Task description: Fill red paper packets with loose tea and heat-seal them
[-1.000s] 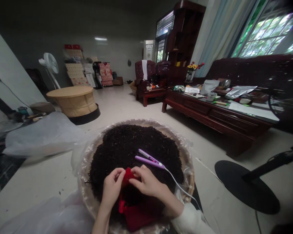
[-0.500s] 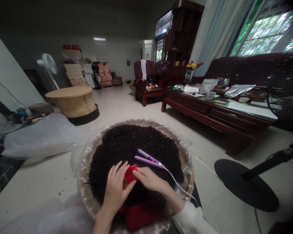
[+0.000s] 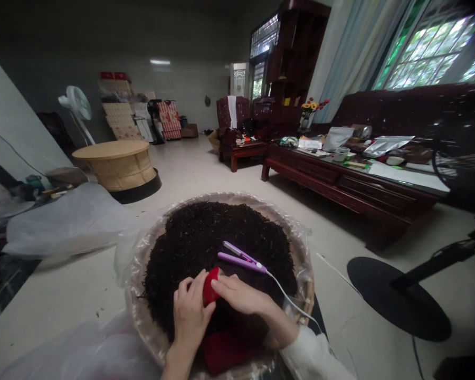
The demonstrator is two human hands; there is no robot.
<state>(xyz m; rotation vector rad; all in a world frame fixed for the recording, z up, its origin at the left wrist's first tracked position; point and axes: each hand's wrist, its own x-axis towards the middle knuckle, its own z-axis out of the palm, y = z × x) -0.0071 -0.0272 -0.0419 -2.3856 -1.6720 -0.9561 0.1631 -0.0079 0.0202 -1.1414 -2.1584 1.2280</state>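
Note:
Both hands are at a small red packet (image 3: pixel 211 286) above a heap of dark, dried, leaf-like strands (image 3: pixel 206 227). My left hand (image 3: pixel 190 303) is curled along the packet's left side, fingers and thumb on it. From the right, my right hand (image 3: pixel 239 293) pinches its edge between thumb and fingers. The packet is partly hidden by the fingers. Just beyond my hands, a purple mini hair straightener (image 3: pixel 243 262) lies on the heap, its jaws apart and a small red light showing. Nearer me rests a dark red cloth or bag (image 3: pixel 231 349).
The heap fills a round, plastic-lined basket (image 3: pixel 136 295). A white cord (image 3: pixel 287 296) runs from the straightener over its right rim. A black stand base (image 3: pixel 399 298) is at right, a cluttered wooden table (image 3: pixel 352 184) behind it. Plastic sheeting (image 3: pixel 67 221) and a drum-shaped table (image 3: pixel 119 163) are left.
My left hand has shifted slightly right and its fingers have curled in more. The packet is turned, and its yellowish part no longer shows. The straightener has stayed in place.

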